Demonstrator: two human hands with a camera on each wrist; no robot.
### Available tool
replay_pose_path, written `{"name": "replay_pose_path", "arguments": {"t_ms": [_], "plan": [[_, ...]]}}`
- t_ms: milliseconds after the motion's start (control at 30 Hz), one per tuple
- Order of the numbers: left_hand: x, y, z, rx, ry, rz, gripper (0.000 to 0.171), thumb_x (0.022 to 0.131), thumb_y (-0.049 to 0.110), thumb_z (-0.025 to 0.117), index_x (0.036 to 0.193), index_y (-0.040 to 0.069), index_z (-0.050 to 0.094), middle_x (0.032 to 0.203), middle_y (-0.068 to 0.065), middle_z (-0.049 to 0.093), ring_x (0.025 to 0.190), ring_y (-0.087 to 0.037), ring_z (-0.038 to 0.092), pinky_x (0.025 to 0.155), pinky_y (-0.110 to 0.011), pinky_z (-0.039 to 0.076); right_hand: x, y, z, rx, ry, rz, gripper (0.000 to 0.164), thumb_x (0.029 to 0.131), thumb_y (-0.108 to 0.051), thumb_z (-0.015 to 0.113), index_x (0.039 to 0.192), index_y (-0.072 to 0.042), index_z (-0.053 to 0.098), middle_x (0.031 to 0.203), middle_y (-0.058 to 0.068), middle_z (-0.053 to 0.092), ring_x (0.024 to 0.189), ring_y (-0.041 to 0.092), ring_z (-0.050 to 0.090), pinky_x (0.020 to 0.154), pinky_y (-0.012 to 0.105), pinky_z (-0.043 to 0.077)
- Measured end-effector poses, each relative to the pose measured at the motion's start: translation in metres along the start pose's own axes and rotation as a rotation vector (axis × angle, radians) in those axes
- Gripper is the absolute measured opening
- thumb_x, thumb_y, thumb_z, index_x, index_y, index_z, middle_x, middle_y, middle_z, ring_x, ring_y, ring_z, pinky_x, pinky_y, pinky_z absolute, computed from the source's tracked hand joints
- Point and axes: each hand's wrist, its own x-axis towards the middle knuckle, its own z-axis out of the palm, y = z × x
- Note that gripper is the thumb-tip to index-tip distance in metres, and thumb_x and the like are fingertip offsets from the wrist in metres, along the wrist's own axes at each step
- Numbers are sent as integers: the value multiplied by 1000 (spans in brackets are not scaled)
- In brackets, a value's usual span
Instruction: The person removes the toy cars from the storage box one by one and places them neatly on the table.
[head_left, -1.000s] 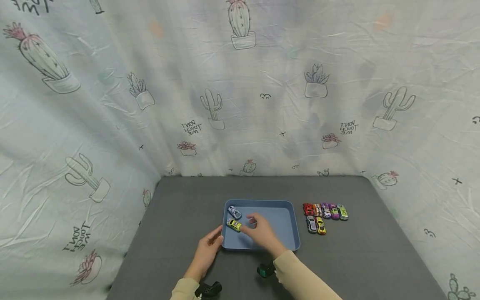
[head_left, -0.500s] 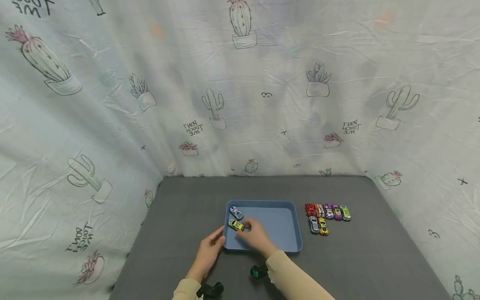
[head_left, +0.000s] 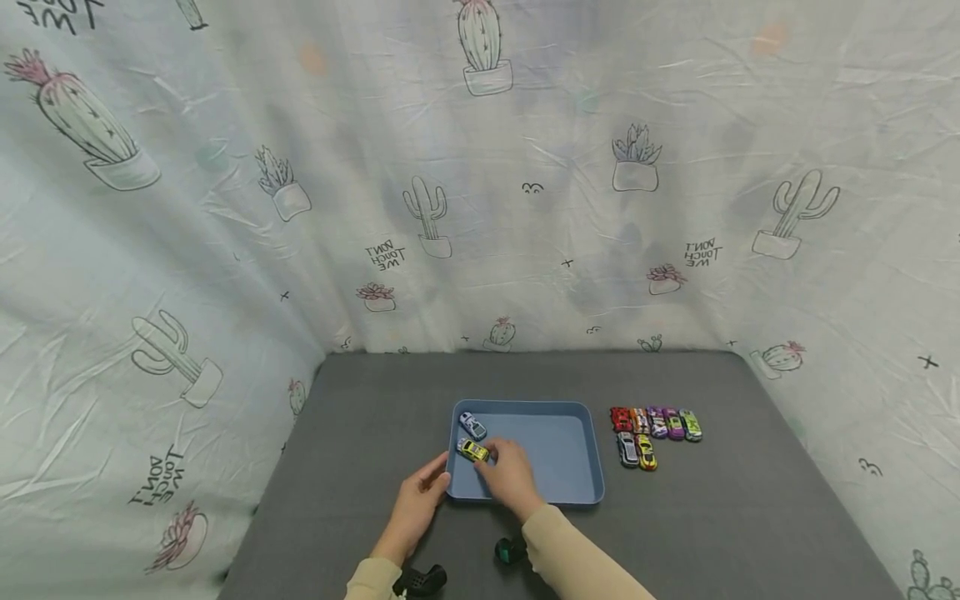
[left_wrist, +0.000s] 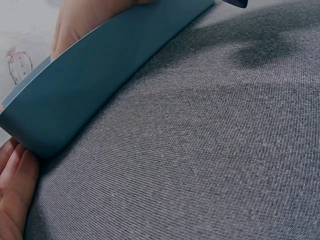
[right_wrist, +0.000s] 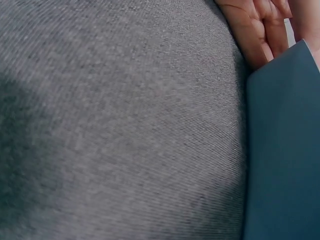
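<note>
A blue tray [head_left: 558, 408] lies on the grey-covered table. My left hand [head_left: 415, 502] holds its near-left corner; in the left wrist view, fingers [left_wrist: 17, 180] lie against the outside of the wall. Inside the tray, my right hand [head_left: 512, 477] has thumb and index finger at the right end of a yellow toy car [head_left: 472, 450], pinching it. Just behind that sits a white-and-blue toy car [head_left: 472, 425], angled along the tray's left side. From the left wrist, the right hand [left_wrist: 95, 20] shows over the tray wall, its fingertips hidden.
Right of the tray, several toy cars stand in two rows, among them a red one [head_left: 621, 419], a purple one [head_left: 673, 424], a green one [head_left: 691, 426], a silver one [head_left: 627, 449] and a yellow-and-red one [head_left: 647, 452]. A cactus-print curtain [head_left: 525, 225] surrounds the table.
The right hand has moved left and its spread fingers have closed in on the yellow car's right end. The left hand stays at the tray corner.
</note>
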Motion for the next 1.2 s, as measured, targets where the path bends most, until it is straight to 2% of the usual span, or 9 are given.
{"name": "replay_pose_path", "arguments": {"t_ms": [200,433,633,833,1033,1200], "plan": [[0,1,0,-4,3,-7,45,100,23,56,143,14,49,141,-14,50,128,-28,48,99,-35,47,-2,3,1,-2,30,-17,25,82,-22,75,100,-9,65,91,2,55,84,18,49,72,38,45],[0,-1,1,-10,-7,-14,44,101,20,54,144,13,47,142,-15,49,128,-30,47,99,-37,46,-4,2,0,-6,38,-37,30,82,-27,78,104,-9,68,96,3,58,88,20,50,76,41,46],[-3,3,3,10,15,-10,44,100,24,56,143,16,50,140,-13,51,127,-28,49,98,-35,48,-6,-1,-2,-9,40,-44,26,83,-25,77,101,-8,70,95,4,58,88,21,51,76,42,46],[-1,0,4,19,28,11,43,100,23,56,142,14,51,139,-13,52,126,-28,50,97,-33,48,-5,1,-5,46,31,-27,25,85,-23,75,102,-6,69,97,4,60,90,20,54,78,40,49],[0,-2,4,23,27,19,43,100,22,57,142,14,51,139,-12,52,126,-27,50,98,-32,48,-3,6,-21,113,1,15,26,87,-21,72,107,-5,65,95,4,63,79,15,55,65,35,50],[-1,-1,2,22,33,19,43,100,23,57,142,15,51,139,-12,52,127,-27,49,99,-34,48,0,11,-40,125,19,15,27,89,-22,72,109,-6,65,91,2,62,70,12,52,55,27,46]]}}
